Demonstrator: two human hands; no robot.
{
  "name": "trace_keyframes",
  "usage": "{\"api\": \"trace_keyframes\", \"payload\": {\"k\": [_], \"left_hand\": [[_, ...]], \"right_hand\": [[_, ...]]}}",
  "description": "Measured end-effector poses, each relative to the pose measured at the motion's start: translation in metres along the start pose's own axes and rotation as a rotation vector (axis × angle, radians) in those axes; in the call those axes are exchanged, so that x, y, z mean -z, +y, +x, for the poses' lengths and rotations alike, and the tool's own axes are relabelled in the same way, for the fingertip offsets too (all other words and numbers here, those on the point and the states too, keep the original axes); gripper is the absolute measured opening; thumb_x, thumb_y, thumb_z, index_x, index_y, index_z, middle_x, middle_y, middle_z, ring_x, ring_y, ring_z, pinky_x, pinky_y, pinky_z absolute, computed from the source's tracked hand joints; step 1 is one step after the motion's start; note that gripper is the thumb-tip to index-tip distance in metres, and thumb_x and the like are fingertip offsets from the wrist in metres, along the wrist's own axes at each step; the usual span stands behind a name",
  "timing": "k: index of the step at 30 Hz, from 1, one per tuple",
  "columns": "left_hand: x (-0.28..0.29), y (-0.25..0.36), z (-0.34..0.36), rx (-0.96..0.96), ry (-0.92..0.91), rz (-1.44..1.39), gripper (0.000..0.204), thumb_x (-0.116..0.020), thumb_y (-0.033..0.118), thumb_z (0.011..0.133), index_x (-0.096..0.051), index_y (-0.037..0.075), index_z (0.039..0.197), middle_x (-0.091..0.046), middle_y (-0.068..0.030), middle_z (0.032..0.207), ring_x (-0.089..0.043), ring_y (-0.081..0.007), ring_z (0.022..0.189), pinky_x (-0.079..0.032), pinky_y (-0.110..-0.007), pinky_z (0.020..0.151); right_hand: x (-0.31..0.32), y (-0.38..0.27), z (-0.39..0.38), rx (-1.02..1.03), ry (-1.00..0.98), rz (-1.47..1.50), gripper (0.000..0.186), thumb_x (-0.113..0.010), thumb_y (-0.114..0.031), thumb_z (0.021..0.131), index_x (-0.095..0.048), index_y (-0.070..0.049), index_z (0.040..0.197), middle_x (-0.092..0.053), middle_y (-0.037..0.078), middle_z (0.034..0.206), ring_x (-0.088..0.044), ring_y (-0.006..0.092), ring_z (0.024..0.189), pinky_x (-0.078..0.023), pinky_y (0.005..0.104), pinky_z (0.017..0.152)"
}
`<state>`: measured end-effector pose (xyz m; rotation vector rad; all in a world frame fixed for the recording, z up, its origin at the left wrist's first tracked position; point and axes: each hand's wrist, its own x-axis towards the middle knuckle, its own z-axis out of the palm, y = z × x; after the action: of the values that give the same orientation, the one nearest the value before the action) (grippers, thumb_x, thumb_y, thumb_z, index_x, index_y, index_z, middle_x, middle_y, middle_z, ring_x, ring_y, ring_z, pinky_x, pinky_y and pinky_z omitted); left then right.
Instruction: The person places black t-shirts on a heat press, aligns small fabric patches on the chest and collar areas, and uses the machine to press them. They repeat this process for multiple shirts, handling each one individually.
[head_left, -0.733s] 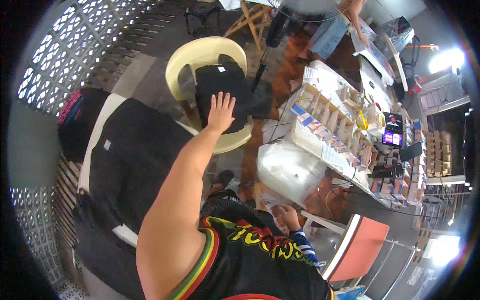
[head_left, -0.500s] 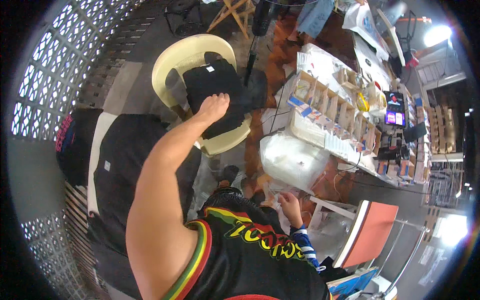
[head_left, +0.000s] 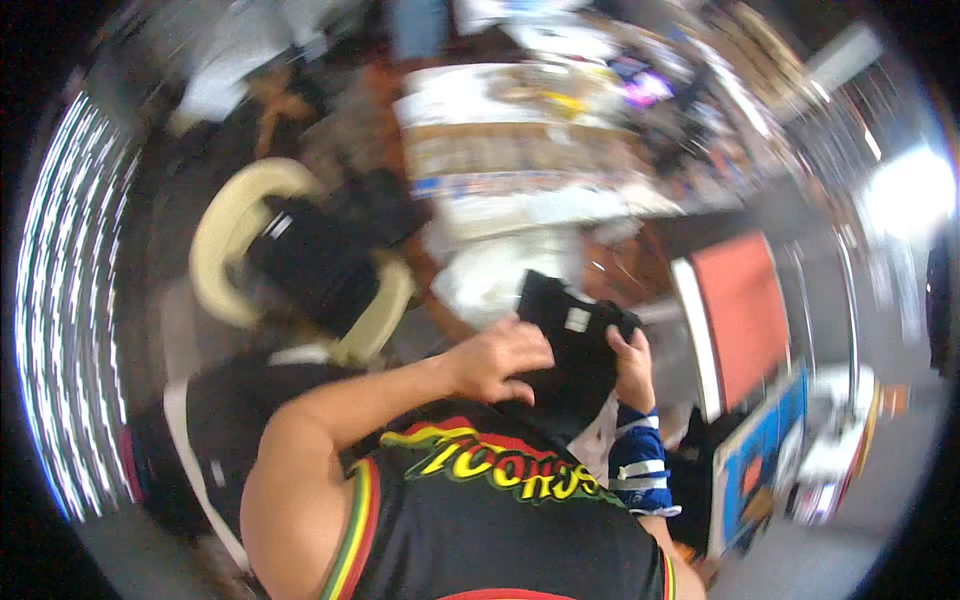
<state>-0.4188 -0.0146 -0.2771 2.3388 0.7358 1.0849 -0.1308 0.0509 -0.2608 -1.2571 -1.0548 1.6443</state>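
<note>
In front of my chest is a folded black garment (head_left: 565, 345) with a small white label. My right hand (head_left: 632, 368), with a blue and white striped sleeve on the wrist, grips its right edge, thumb on top. At the garment's left edge is my left hand (head_left: 500, 360), thumb and fingers apart; blur hides whether it touches the cloth. To the left, more folded black cloth (head_left: 320, 265) with a white label lies on a cream plastic chair (head_left: 215, 255).
A long table (head_left: 455, 95) with divided wooden trays (head_left: 500, 150) stands ahead. Clear plastic wrapping (head_left: 500, 270) lies before it. A red padded board (head_left: 740, 320) is at my right, above a blue picture panel (head_left: 765, 455). Dark cloth (head_left: 230, 420) spreads at my left.
My view has turned right. My left hand has left the cloth on the chair and come in front of me. My right hand has risen and now holds a folded black garment.
</note>
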Motion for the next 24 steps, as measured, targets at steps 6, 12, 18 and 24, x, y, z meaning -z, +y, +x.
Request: {"api": "trace_keyframes", "payload": {"k": [6, 12, 18, 24], "left_hand": [[-0.019, -0.013, 0.118, 0.160, -0.339, 0.029, 0.024, -0.067, 0.016, 0.095, -0.071, 0.002, 0.114, -0.071, -0.0129, 0.109, -0.064, -0.0356, 0.110, -0.044, -0.048, 0.106], [-0.100, 0.008, 0.158, -0.038, -0.344, -0.232, 0.012, -0.078, 0.002, 0.081, -0.074, 0.002, 0.092, -0.072, -0.0132, 0.087, -0.070, -0.0310, 0.087, -0.054, -0.041, 0.080], [-0.179, 0.036, 0.170, 0.053, -0.613, -0.257, 0.019, -0.086, 0.006, 0.070, -0.068, 0.003, 0.076, -0.064, -0.0122, 0.073, -0.062, -0.0336, 0.069, -0.051, -0.040, 0.065], [-0.234, 0.067, 0.159, 0.308, -1.249, -0.366, 0.028, -0.057, 0.021, 0.104, -0.072, -0.001, 0.113, -0.076, -0.0117, 0.092, -0.067, -0.0173, 0.083, -0.054, -0.034, 0.080]], "right_hand": [[0.049, -0.014, -0.092, 0.195, 0.003, -0.130, 0.016, -0.073, -0.007, 0.091, -0.067, 0.000, 0.104, -0.067, 0.000, 0.094, -0.061, 0.0106, 0.087, -0.051, 0.0291, 0.080], [0.086, 0.001, -0.159, 0.477, 0.417, -0.361, 0.018, -0.076, 0.001, 0.083, -0.069, 0.000, 0.100, -0.063, 0.005, 0.101, -0.060, 0.0174, 0.102, -0.048, 0.0318, 0.091], [0.117, 0.055, -0.217, 0.596, 0.705, -0.585, 0.017, -0.080, -0.009, 0.081, -0.068, -0.002, 0.089, -0.066, 0.016, 0.089, -0.064, 0.0373, 0.085, -0.052, 0.0417, 0.075], [0.120, 0.107, -0.282, 0.460, 0.832, -0.604, 0.020, -0.079, -0.018, 0.083, -0.065, -0.004, 0.087, -0.063, 0.017, 0.082, -0.064, 0.0402, 0.078, -0.050, 0.0470, 0.067]]}}
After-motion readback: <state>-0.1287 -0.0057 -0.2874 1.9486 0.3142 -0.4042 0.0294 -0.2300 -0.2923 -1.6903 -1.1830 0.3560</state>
